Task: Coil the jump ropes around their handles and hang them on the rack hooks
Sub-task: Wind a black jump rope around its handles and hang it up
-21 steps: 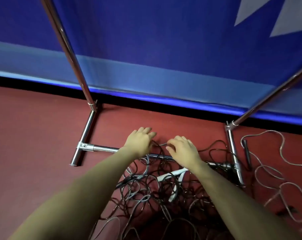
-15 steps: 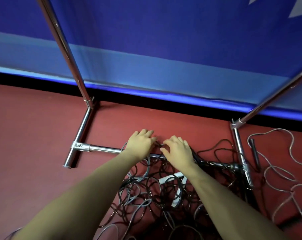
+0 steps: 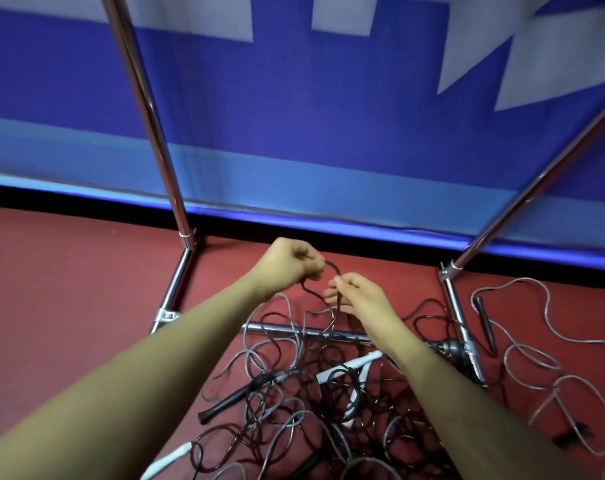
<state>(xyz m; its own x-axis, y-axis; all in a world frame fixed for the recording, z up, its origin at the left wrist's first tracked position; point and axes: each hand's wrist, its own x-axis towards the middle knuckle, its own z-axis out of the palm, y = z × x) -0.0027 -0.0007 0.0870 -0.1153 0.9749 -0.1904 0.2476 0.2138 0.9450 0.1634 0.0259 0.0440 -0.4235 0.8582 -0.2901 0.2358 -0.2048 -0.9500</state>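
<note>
A tangled pile of jump ropes (image 3: pixel 315 403), dark and grey cords with black handles (image 3: pixel 225 401) and white handles (image 3: pixel 349 367), lies on the red floor across the rack's bottom bar (image 3: pixel 277 329). My left hand (image 3: pixel 290 263) and my right hand (image 3: pixel 354 294) are raised above the pile. Both pinch the same dark rope (image 3: pixel 332 271), which loops between them and trails down into the tangle. The rack's hooks are out of view.
Two chrome uprights of the rack, the left upright (image 3: pixel 148 112) and the right upright (image 3: pixel 536 178), rise from floor feet. A blue banner wall (image 3: pixel 329 133) stands close behind. A pale loose rope (image 3: pixel 523 358) with a black handle (image 3: pixel 484 320) sprawls to the right.
Both hands lay flat on the ropes at the bottom bar before. Now they have lifted, curled onto one dark rope and pulled a loop of it up from the pile. The camera tilted up.
</note>
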